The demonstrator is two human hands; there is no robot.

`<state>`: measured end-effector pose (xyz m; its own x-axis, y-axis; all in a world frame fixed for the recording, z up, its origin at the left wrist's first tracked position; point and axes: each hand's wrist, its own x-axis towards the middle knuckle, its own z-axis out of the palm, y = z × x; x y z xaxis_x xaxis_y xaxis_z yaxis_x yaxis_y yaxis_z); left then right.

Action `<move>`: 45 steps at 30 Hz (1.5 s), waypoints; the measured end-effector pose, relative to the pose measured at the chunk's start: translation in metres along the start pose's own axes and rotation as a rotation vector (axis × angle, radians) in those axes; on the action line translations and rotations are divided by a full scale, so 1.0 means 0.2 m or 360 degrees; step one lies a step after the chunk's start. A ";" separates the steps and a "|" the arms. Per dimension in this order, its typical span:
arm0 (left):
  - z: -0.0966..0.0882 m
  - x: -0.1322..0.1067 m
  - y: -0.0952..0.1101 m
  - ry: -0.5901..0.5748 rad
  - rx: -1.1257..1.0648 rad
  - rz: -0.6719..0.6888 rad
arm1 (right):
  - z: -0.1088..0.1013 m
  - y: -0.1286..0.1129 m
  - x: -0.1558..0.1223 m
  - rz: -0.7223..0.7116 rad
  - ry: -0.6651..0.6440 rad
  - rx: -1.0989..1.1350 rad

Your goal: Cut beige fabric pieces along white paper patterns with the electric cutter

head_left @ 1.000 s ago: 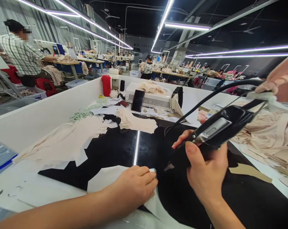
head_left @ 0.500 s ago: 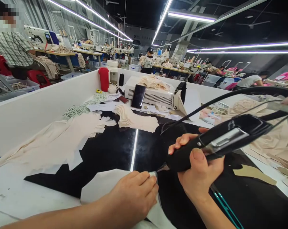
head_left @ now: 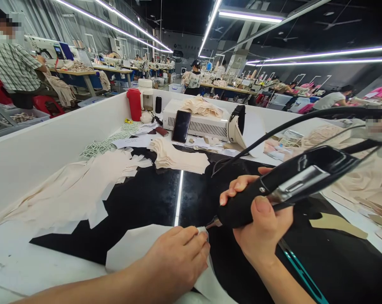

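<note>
- The left hand [head_left: 180,257] lies palm down on a white piece [head_left: 132,247], fingers bunched and curled closed over its edge. It looks to me as if the weight of the hand is there to pin the sheet flat and stop it slipping.
- Something small and pale shows under those fingertips; from here I cannot tell whether it is a folded corner or a separate block.
- The right hand [head_left: 266,223] is closed around a black handheld tool [head_left: 293,185], thumb along the near side, fingers wrapped over the far side; there is no slack in the grip.
- The tool is tilted, its narrow metal tip [head_left: 213,222] low and its back end high, presumably so the point can be steered finely beside the left fingers. Whether it touches the piece or only sits just beside it, I cannot tell.
- A black cable [head_left: 263,137] arches above the right hand, perhaps so that it does not drag across the work.
- The white piece lies on a black sheet [head_left: 140,207], whose dark surface probably makes pale edges easy to see.
- A stack of cream pieces [head_left: 181,158] sits beyond the hands, seemingly set apart to leave working room; a teal tool [head_left: 304,270] lies beside the right forearm.
</note>
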<state>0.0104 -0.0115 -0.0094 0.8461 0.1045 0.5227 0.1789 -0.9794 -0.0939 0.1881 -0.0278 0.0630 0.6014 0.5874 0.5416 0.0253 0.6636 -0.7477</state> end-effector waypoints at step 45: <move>-0.02 -0.02 0.00 0.0135 -0.0028 -0.0033 | 0.02 0.00 -0.02 -0.0015 -0.0064 0.0024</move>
<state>0.0055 -0.0130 -0.0087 0.7966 0.1103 0.5944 0.1864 -0.9801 -0.0679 0.1826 -0.0271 0.0623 0.5684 0.5993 0.5637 0.0182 0.6758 -0.7369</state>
